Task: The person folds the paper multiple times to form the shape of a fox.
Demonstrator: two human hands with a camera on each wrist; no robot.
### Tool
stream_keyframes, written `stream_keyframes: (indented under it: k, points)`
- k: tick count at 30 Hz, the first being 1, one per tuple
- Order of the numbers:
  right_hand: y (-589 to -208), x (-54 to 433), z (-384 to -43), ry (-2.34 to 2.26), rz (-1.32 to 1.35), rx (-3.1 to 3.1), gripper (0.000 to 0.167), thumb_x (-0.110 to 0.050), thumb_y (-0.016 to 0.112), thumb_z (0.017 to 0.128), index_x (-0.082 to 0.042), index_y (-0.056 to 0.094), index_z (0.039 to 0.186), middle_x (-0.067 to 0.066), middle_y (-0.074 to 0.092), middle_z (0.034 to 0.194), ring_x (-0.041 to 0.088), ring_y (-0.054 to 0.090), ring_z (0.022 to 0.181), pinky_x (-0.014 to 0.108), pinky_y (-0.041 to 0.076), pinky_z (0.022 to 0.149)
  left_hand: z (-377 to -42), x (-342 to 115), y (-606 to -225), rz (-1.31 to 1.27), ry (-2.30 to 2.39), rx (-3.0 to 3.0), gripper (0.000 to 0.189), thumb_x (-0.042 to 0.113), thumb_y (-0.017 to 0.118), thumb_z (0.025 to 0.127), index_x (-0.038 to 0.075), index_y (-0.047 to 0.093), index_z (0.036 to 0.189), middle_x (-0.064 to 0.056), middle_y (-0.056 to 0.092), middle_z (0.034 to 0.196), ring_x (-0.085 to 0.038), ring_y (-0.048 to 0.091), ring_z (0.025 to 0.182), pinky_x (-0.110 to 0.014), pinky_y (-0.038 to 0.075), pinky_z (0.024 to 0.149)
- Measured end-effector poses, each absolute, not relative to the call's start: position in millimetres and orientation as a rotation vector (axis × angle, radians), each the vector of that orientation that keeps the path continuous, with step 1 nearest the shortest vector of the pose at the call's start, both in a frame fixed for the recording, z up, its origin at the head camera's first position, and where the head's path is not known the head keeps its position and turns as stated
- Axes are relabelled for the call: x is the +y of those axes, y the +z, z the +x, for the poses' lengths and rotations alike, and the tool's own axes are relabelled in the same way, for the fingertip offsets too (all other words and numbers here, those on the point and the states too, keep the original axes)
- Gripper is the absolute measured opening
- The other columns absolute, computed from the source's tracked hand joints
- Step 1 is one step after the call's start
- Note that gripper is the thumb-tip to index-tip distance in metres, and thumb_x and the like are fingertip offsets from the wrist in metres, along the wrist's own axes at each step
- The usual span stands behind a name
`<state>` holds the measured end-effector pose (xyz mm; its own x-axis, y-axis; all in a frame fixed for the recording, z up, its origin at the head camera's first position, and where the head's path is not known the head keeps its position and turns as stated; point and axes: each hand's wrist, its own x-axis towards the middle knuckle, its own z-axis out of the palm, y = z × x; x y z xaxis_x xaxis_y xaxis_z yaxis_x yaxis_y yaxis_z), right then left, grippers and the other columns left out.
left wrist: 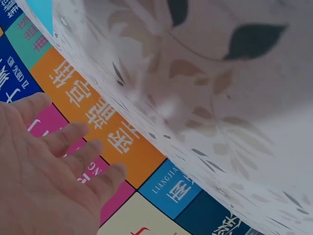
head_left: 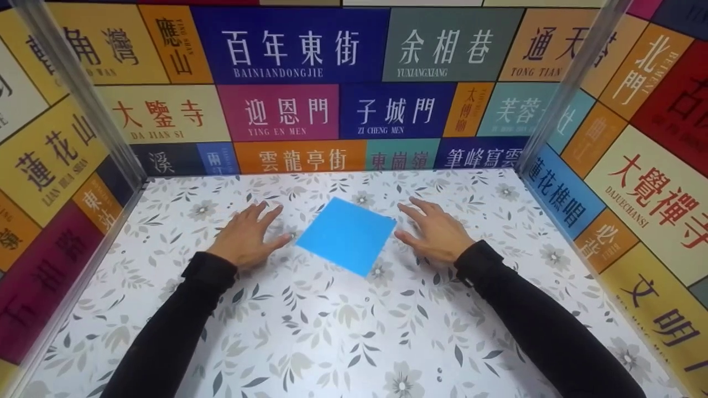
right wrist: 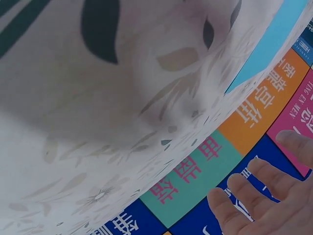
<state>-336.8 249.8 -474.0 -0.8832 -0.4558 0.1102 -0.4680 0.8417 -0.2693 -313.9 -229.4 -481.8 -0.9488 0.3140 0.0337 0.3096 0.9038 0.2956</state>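
A flat blue square sheet (head_left: 347,236), which looks like paper, lies turned cornerwise on the table between the two hands. To its left is my left hand (head_left: 247,236), fingers spread and holding nothing, with the thumb tip just short of the sheet's left corner. On the other side my right hand (head_left: 434,231) has its fingers apart and loosely bent, its thumb close to the right corner. Neither hand grips the sheet. Both wrist views show relaxed fingers, and a strip of the blue sheet (right wrist: 269,46) appears at the top of the right wrist view.
The table (head_left: 354,342) has a white cover printed with grey flowers and leaves. Panels of coloured blocks with Chinese lettering form a back wall (head_left: 287,50) and walls at left and right. Clear strips (head_left: 569,83) run up the back corners.
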Motion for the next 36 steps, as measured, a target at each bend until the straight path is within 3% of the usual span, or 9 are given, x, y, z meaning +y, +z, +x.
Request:
stream_keyframes:
  k: [6, 13, 23, 27, 36]
  points:
    - [-471.9, 240.3, -337.0, 0.453, 0.767, -2.980, 0.077, -0.059, 0.065, 0.116, -0.021, 0.045, 0.180, 0.018, 0.044, 0.186, 0.049, 0.045, 0.170, 0.074, 0.046, 0.132, -310.7, -220.7, -480.7, 0.501, 0.511, 3.009, 0.087, 0.071, 0.057, 0.115, 0.024, 0.035, 0.185, -0.025, 0.031, 0.191, -0.053, 0.034, 0.175, -0.080, 0.039, 0.135]
    - [-473.6, 230.4, -337.9, 0.498, 0.816, -2.941, 0.068, -0.048, 0.070, 0.116, -0.016, 0.055, 0.174, 0.022, 0.051, 0.180, 0.048, 0.051, 0.166, 0.069, 0.052, 0.129, -309.8, -209.6, -479.6, 0.557, 0.529, 3.017, 0.077, 0.056, 0.066, 0.115, 0.021, 0.044, 0.180, -0.024, 0.041, 0.186, -0.051, 0.043, 0.171, -0.077, 0.049, 0.127]
    - [-478.1, 215.7, -337.3, 0.526, 0.831, -2.883, 0.061, -0.038, 0.076, 0.113, -0.013, 0.064, 0.167, 0.023, 0.058, 0.172, 0.047, 0.057, 0.160, 0.066, 0.057, 0.125, -310.3, -190.6, -482.0, 0.678, 0.607, 3.018, 0.063, 0.041, 0.074, 0.114, 0.013, 0.060, 0.169, -0.023, 0.063, 0.167, -0.046, 0.062, 0.156, -0.066, 0.055, 0.127]
    - [-479.3, 209.4, -336.1, 0.555, 0.871, -2.861, 0.058, -0.032, 0.077, 0.113, -0.009, 0.066, 0.164, 0.025, 0.062, 0.166, 0.047, 0.060, 0.156, 0.062, 0.054, 0.129, -310.6, -179.9, -480.4, 0.735, 0.592, 3.029, 0.058, 0.036, 0.074, 0.114, 0.011, 0.065, 0.165, -0.024, 0.067, 0.162, -0.045, 0.066, 0.152, -0.063, 0.056, 0.127]
    - [-482.2, 196.4, -332.8, 0.606, 0.941, -2.849, 0.049, -0.022, 0.077, 0.111, -0.003, 0.071, 0.156, 0.028, 0.067, 0.157, 0.046, 0.067, 0.146, 0.062, 0.056, 0.126, -312.5, -161.2, -480.5, 0.761, 0.581, 3.014, 0.049, 0.031, 0.078, 0.112, 0.010, 0.073, 0.156, -0.019, 0.072, 0.157, -0.042, 0.070, 0.147, -0.060, 0.058, 0.126]
